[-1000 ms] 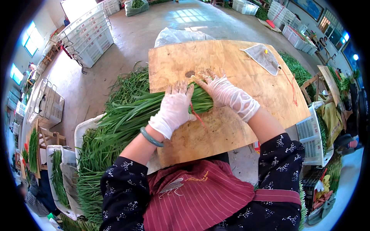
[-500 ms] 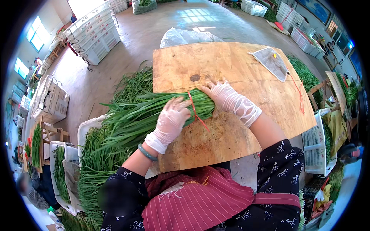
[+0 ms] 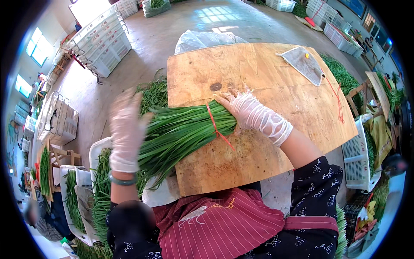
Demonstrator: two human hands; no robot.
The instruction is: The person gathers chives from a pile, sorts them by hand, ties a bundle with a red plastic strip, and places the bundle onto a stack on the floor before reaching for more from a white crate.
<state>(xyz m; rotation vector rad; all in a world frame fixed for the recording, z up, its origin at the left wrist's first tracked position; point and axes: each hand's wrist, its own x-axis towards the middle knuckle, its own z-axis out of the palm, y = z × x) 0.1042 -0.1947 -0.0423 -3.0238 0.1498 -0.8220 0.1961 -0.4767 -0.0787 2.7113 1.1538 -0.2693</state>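
Observation:
A bunch of long green leaves, which look like garlic chives (image 3: 185, 134), lies on the wooden board, its leafy tips hanging over the left edge. A red tie (image 3: 212, 118) goes round it near the right end, with a loose tail on the board. My right hand (image 3: 248, 110), in a thin whitish glove, grips that right end, fingers over its far side and thumb at its near side. Off the board to the left, my gloved left hand (image 3: 125, 129) is raised above the crate, smeared by motion; its fingers look stretched and the thumb apart, with nothing seen in it.
The wooden board (image 3: 267, 151) carries a grey cloth (image 3: 302, 64) and red ties (image 3: 340, 103) at its far right. A white crate of loose greens (image 3: 102, 172) stands left, another white crate (image 3: 355, 157) right. Stacked white crates (image 3: 105, 45) stand far left.
My left hand has let go of the bunch and swung left and up, off the board. Leaves that trailed left over the crate are drawn in closer. My right hand stays at the bunch's end.

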